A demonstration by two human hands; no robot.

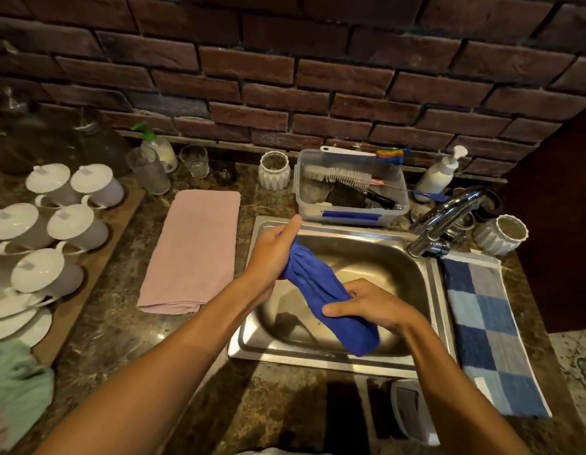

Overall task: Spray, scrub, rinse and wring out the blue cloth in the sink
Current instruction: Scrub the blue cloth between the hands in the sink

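The blue cloth (313, 280) is bunched into a long roll and held slantwise above the steel sink (429, 290). My left hand (273, 249) grips its upper end near the sink's back left corner, thumb pointing up. My right hand (370, 307) grips the lower part of the roll, and the cloth's tail hangs out below it over the front of the basin. The tap (446, 215) stands at the sink's back right corner; no water is seen running. A spray bottle (158, 147) with a green nozzle stands at the back left by the brick wall.
A folded pink towel (193, 251) lies left of the sink, a blue checked towel (488, 330) to its right. Behind the sink stands a clear box of brushes (350, 188); a white pump bottle (441, 172) is beside it. White lidded cups (52, 231) crowd the left counter.
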